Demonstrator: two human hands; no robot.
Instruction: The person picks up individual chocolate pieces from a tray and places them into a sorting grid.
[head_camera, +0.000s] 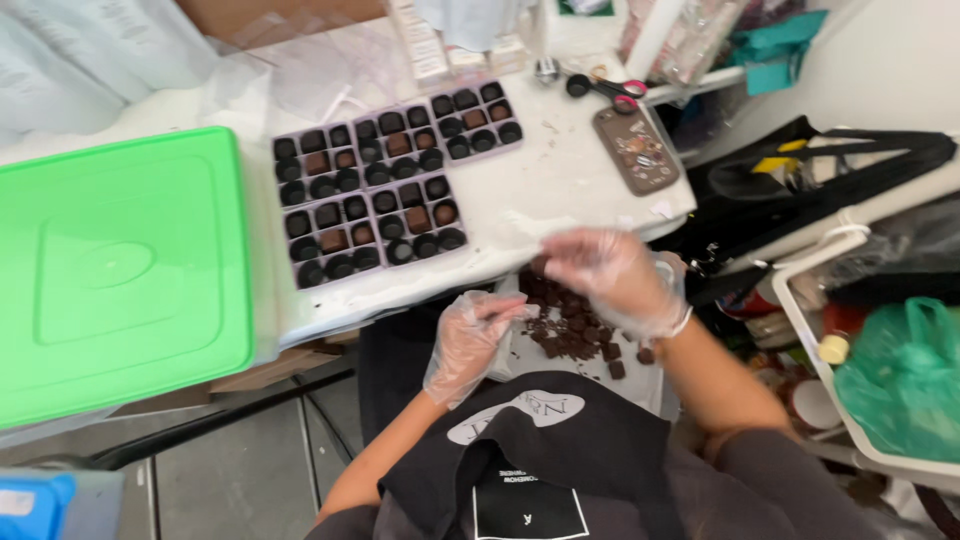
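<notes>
White table (580, 180); chocolate trays (390, 180)

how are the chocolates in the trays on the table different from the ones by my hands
The tray chocolates sit singly in dark cups in neat rows; the loose chocolates lie heaped without cups under the left hand and right hand. Tray ones sit on the table, loose ones lower. Both are dark brown squares.

Thin, crinkled clear plastic gloves cover the left hand (468, 340) and right hand (612, 277). The chocolates (573, 332) look matt brown. The lid (120, 270) is smooth, glossy green plastic. The trays (380, 190) are dark plastic.
</notes>
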